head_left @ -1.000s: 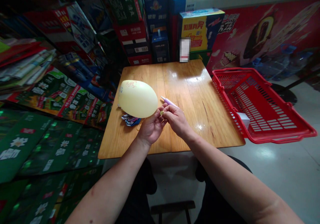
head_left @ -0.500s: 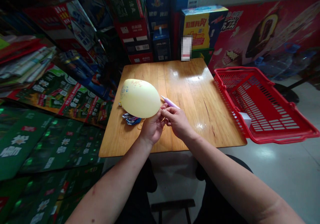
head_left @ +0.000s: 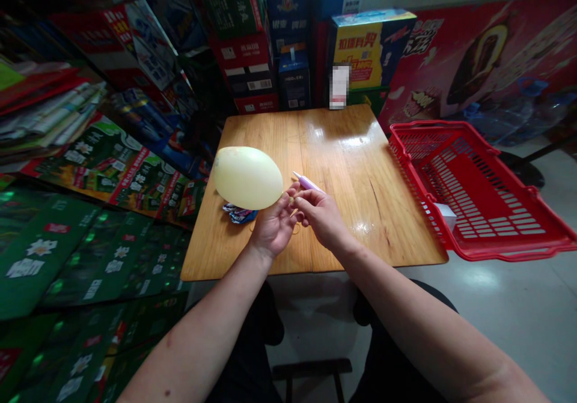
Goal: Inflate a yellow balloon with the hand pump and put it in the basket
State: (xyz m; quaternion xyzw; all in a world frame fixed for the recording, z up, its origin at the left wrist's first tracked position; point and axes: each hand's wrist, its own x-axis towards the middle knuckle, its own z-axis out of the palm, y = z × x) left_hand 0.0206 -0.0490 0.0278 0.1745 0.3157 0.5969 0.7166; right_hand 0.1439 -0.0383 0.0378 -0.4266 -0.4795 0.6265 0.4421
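From where I stand, the pale yellow balloon (head_left: 249, 178) floats just over the left part of the wooden table (head_left: 351, 211), lying to the left of the pinched fingers, with its narrow end toward them. Its long axis runs mostly sideways, sloping down slightly from its far left end toward the grip. The left hand (head_left: 273, 229) is nearer its round body, palm turned up, thumb and fingertips gripping by the neck; the right hand (head_left: 322, 214) meets it there from the other side, thumb and forefinger pinched on the neck's end, which the fingers mostly cover. A purple tube (head_left: 309, 183) lies just beyond the right knuckles, and a crumpled packet (head_left: 240, 214) sits beneath the balloon.
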